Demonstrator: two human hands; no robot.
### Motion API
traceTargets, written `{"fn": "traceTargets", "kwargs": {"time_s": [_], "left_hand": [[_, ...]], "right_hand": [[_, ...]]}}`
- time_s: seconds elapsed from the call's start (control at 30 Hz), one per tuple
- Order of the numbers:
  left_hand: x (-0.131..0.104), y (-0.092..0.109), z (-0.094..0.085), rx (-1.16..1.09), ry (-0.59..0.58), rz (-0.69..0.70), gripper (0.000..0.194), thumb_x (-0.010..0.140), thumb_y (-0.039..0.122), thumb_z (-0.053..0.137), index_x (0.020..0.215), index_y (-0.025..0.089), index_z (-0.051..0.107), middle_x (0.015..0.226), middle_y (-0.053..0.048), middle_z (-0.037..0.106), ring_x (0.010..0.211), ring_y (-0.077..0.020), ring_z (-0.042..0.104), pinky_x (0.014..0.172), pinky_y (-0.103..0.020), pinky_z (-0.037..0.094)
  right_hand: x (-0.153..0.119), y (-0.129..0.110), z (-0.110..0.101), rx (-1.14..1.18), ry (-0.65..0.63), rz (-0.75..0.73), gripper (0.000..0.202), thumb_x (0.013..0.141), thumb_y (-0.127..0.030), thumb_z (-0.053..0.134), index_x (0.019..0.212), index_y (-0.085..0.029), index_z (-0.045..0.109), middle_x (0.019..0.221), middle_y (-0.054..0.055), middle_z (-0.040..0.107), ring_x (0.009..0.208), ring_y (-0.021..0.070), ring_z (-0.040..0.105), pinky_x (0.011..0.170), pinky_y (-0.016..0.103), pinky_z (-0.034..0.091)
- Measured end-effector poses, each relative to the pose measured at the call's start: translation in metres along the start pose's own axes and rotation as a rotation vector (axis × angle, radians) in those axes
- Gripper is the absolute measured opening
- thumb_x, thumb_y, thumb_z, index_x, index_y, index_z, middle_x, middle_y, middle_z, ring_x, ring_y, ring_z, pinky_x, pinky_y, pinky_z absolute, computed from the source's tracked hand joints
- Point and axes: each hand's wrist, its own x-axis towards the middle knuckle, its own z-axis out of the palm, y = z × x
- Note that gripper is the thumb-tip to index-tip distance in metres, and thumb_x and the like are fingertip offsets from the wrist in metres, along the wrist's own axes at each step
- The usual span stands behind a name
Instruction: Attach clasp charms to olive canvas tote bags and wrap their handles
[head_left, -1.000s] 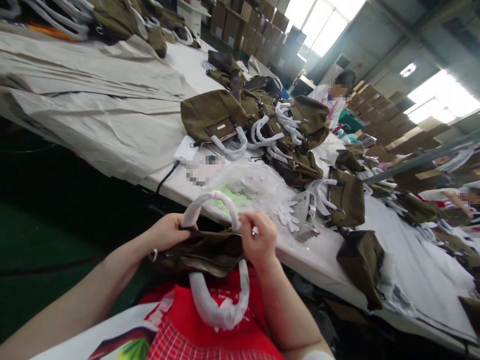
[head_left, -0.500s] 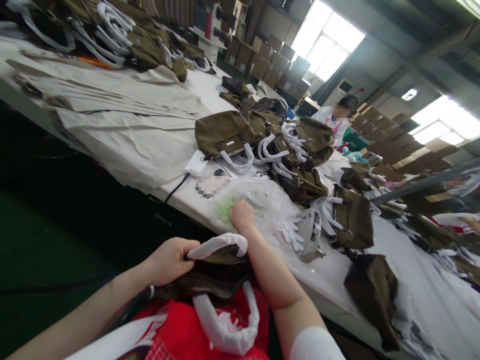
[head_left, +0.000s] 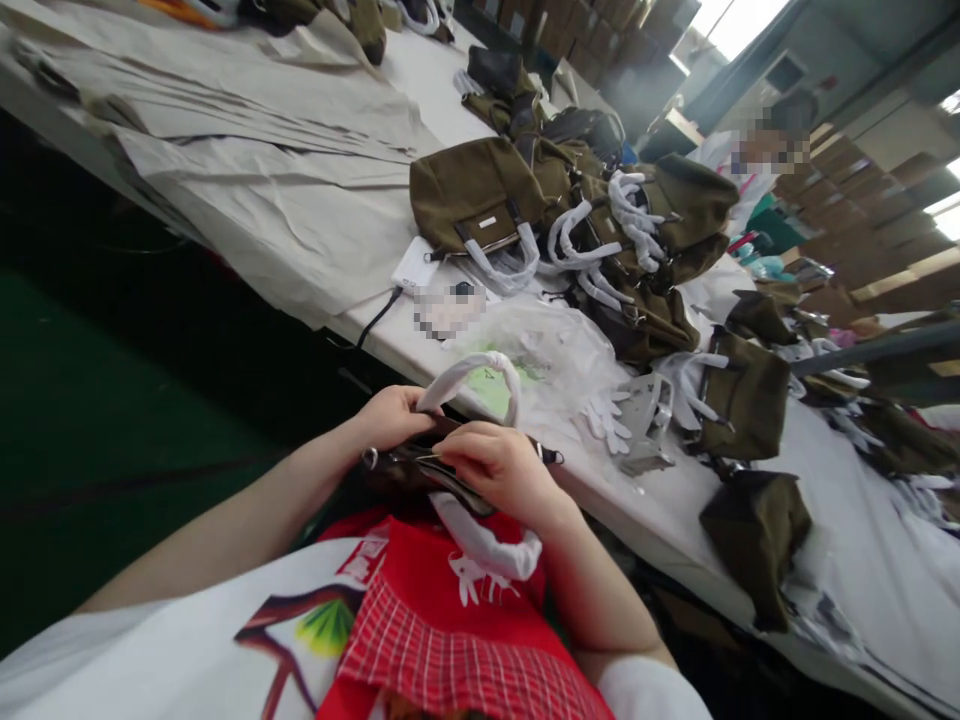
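Note:
I hold a dark olive handbag [head_left: 405, 472] in my lap, just below the table's front edge. Its two handles are wrapped in white paper; one handle [head_left: 471, 372] arches up above my hands, the other [head_left: 487, 545] hangs down over my red apron. My left hand [head_left: 390, 415] grips the bag's top edge at the left. My right hand [head_left: 499, 468] rests closed on the bag's open top, fingers pinched at the rim. Whether it holds anything small I cannot tell.
A long white table [head_left: 840, 560] carries a pile of olive handbags [head_left: 570, 215] with wrapped handles, clear plastic bags [head_left: 555, 365], white gloves [head_left: 606, 420], a white charger with cable [head_left: 414, 268] and beige paper sheets [head_left: 247, 150]. One bag [head_left: 754, 530] droops over the edge. A person sits far right.
My right hand came back from the plastic bags on the table to the top of the handbag. The upper wrapped handle stands up again. The view shifted down and left.

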Motion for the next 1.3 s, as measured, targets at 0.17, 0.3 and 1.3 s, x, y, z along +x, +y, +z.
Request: {"fn": "traceTargets", "kwargs": {"time_s": [0.17, 0.3, 1.3], "left_hand": [[0.003, 0.006, 0.016, 0.004, -0.072, 0.054, 0.023, 0.057, 0.033, 0.069, 0.071, 0.015, 0.07, 0.067, -0.002, 0.07, 0.066, -0.0187, 0.062, 0.065, -0.029, 0.047], [0.001, 0.006, 0.021, 0.012, -0.062, 0.078, 0.023, 0.059, 0.034, 0.07, 0.072, 0.015, 0.069, 0.069, -0.001, 0.07, 0.067, -0.0184, 0.062, 0.065, -0.028, 0.047], [-0.002, 0.003, 0.031, 0.089, -0.159, 0.034, 0.041, 0.064, 0.051, 0.076, 0.08, 0.014, 0.069, 0.076, -0.005, 0.073, 0.074, -0.0239, 0.067, 0.069, -0.032, 0.054]], "right_hand": [[0.01, 0.027, 0.046, -0.521, -0.344, 0.243, 0.025, 0.096, -0.017, 0.045, 0.105, -0.014, 0.068, 0.099, 0.012, 0.072, 0.083, 0.0204, 0.068, 0.075, 0.029, 0.052], [0.006, 0.034, 0.056, -0.472, -0.338, 0.303, 0.026, 0.097, -0.019, 0.045, 0.109, -0.015, 0.068, 0.106, 0.011, 0.072, 0.092, 0.0206, 0.068, 0.084, 0.028, 0.05], [-0.004, 0.029, 0.084, -0.187, -0.078, 0.449, 0.016, 0.087, -0.018, 0.058, 0.079, -0.014, 0.071, 0.078, 0.008, 0.07, 0.064, 0.0176, 0.059, 0.06, 0.026, 0.047]]}}
